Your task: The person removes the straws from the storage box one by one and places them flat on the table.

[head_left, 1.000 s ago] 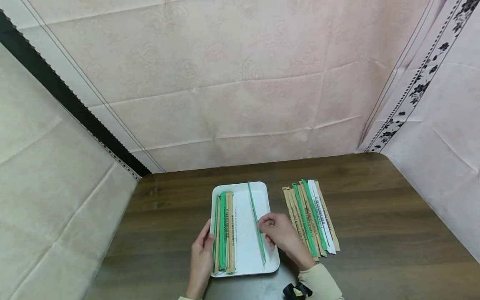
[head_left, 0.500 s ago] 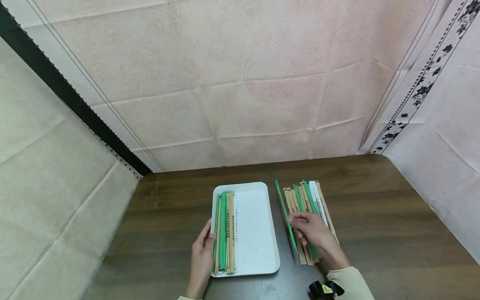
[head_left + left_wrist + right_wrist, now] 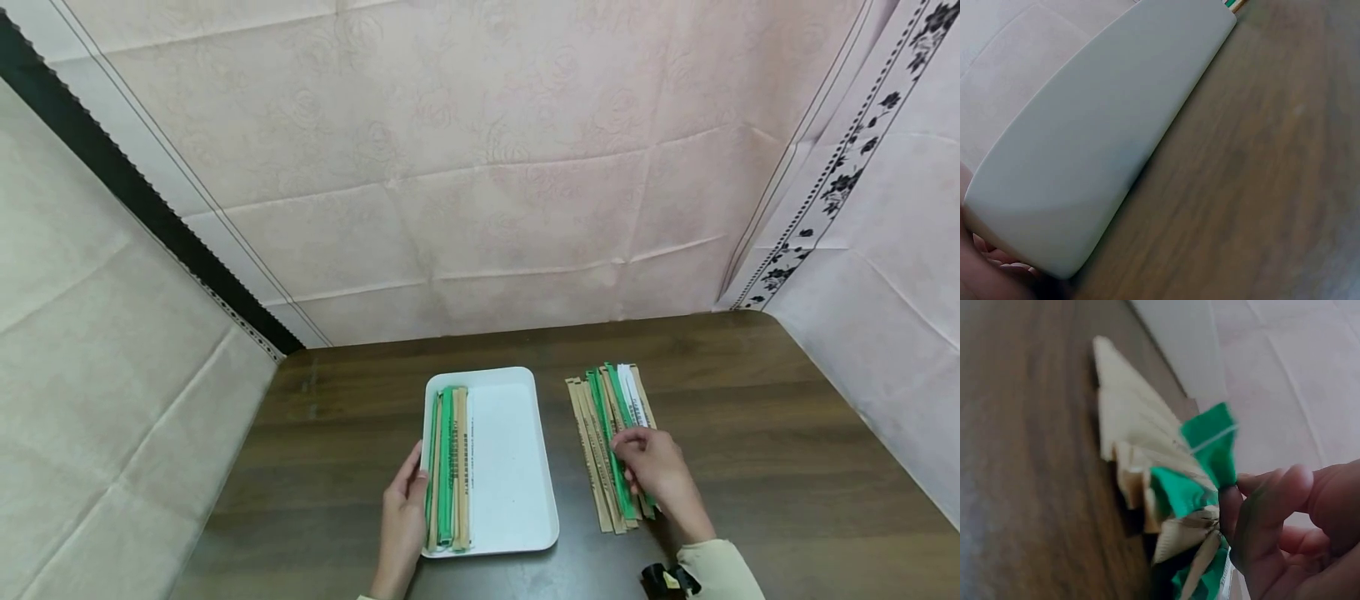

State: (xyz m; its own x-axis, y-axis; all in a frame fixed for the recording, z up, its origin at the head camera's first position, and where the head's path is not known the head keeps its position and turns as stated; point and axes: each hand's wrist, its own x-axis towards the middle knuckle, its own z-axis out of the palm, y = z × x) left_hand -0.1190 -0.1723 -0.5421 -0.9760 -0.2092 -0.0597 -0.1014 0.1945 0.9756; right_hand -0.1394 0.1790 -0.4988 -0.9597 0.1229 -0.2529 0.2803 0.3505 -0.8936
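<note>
In the head view, my left hand (image 3: 403, 517) grips the left edge of a white tray (image 3: 513, 467), thumb on the rim. A row of green and tan paper-wrapped sticks (image 3: 447, 467) lies along the tray's left side. The left wrist view shows the tray's pale outer surface (image 3: 1104, 125), with fingers (image 3: 1000, 255) curled at its lower corner. At the right, my right hand (image 3: 660, 471) is over a fanned pile of paper-wrapped sticks (image 3: 591, 454). Its thumb and finger pinch a green paper-wrapped stick (image 3: 1210, 440), seen close up in the right wrist view.
The brown wooden table (image 3: 360, 433) has rounded far corners. Pale cloth (image 3: 480, 167) hangs behind it and at both sides. A strip of table separates tray and pile. The pile also holds a white wrapped stick (image 3: 632, 396).
My right hand has moved rightward from over the tray to the pile, carrying the green paper-wrapped stick with it. My left hand stays at the tray's edge.
</note>
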